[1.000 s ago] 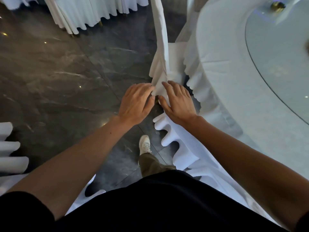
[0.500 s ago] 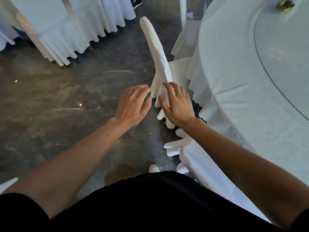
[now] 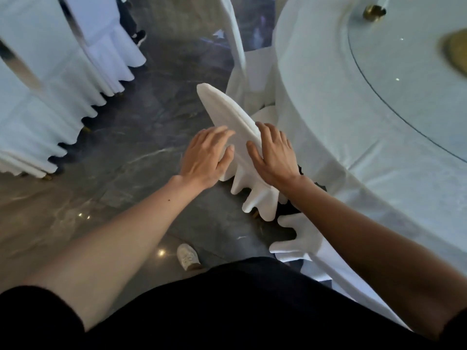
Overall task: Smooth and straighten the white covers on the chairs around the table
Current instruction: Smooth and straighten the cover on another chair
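While flanking chair cover [image 3: 227,114], left hand [image 3: 206,155], right hand [image 3: 274,154] press flat, fingers spread, gripping nothing.

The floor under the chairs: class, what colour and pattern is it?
The floor is dark grey, glossy, with pale marble-like veins, seen in the head view.

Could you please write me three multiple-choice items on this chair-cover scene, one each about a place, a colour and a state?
1. Where does the chair cover under the hands stand?
A. left of the round table
B. on the tabletop
C. behind the person

2. What colour is the floor?
A. red
B. dark grey marble
C. yellow

3. How are the left hand and right hand placed?
A. clenched in fists
B. hanging at the sides
C. flat, one on each side of the chair back

Answers: 1 A, the cover stands beside the table's left edge; 2 B, dark veined tiles show; 3 C, open palms press both faces.
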